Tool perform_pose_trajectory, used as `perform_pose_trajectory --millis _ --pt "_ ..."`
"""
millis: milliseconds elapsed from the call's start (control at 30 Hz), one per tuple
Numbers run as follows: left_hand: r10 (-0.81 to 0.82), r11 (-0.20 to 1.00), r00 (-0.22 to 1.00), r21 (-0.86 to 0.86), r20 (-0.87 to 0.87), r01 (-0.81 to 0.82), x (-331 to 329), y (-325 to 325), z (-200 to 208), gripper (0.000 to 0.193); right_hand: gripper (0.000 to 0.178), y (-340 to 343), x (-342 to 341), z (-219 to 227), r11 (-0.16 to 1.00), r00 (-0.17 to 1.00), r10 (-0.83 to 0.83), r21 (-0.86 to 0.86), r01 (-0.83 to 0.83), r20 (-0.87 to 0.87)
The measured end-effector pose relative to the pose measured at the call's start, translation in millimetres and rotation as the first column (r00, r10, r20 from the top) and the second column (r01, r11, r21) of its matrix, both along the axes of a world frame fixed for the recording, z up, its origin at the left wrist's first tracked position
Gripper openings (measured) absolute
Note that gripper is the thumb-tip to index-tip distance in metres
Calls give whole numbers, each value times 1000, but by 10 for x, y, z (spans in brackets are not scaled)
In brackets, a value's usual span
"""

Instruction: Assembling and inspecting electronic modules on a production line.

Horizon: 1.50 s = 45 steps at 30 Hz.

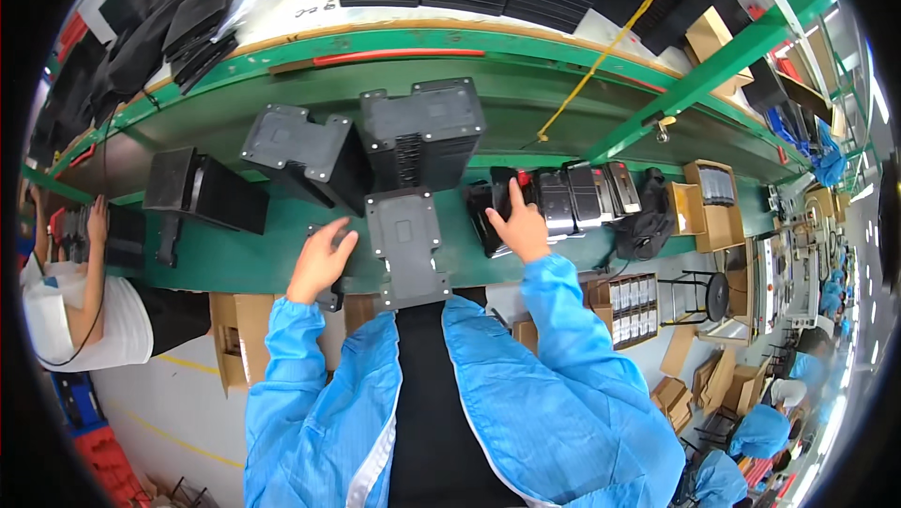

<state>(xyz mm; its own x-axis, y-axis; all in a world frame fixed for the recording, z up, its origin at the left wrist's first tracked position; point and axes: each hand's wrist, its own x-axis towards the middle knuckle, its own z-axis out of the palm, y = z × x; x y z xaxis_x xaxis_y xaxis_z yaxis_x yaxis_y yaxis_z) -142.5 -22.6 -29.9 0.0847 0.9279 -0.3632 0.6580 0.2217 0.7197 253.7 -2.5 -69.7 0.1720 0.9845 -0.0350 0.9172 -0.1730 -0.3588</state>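
Right hand point(522, 229), fingers spread, touches a black rectangular block point(500, 187); left hand point(322, 262) half-curls beside a dark-grey notched block point(404, 245); grips unclear.

Green workbench point(211, 262). L: blk slab stack point(230, 196). Ctr: 3 stacks dk-grey notched units point(405, 234), 2 far, 1 near. R: row of blk flat devices point(583, 194), blk bundle point(648, 228), open cardbd box point(723, 228).

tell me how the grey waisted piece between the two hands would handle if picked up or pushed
Probably stiff: the grey waisted piece looks flat-faced with crisp edges. It seems unlikely to roll, given its squared ends.
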Motion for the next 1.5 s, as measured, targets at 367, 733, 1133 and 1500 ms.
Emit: perform_pose_trajectory --millis 367,733,1133,1500 --pt "97 887 980 462 -177 -5 1188 -26 705 85 117 203 -164 -842 999 940 39 -36 -29 339" --pt "61 981 852 187 -520 43 1512 -40 842 115 82 62 -16 -723 888 955 208 450 -94 -211" --pt "43 999 973 19 -226 -40 935 102 922 116 61 -915 -668 564 806 695 589 244 -539 -411" --pt "-39 988 743 84 -668 127 -312 -183 -752 109 83 -549 -1917 1128 934 896 343 -201 -295 281"
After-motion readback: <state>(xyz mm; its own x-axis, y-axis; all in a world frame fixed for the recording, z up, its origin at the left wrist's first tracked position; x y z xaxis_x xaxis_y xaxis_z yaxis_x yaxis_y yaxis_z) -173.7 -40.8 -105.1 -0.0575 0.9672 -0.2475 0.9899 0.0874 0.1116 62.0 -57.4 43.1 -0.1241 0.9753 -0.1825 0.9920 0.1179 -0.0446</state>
